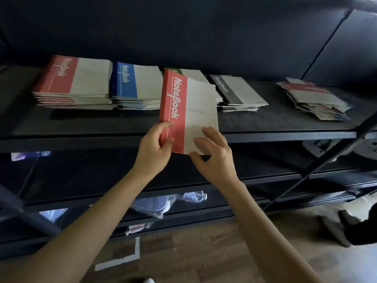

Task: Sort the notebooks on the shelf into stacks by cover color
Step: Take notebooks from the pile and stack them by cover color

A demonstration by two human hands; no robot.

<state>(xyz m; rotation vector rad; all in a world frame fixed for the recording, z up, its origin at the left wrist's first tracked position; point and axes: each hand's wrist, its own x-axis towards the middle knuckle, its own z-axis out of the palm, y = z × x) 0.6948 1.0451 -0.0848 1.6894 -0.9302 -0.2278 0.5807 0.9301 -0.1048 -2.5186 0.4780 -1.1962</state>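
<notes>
4 stacks lie sorted on the shelf [81, 125]: red stack [71, 82], blue stack [134, 84], half-hidden green stack [175, 70], grey stack [238, 90]. The left hand [153, 152] and right hand [214, 158] both grip the near end of a red notebook [189, 103] over the shelf's front edge. It and the mixed pile [314, 99] are left to sort, probably the smaller share.

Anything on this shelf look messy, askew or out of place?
Yes: the pile at the right end of the shelf is splayed and crooked, with mixed covers, unlike the squared red stack, blue stack and grey stack. The left hand and right hand hold a red notebook.
</notes>
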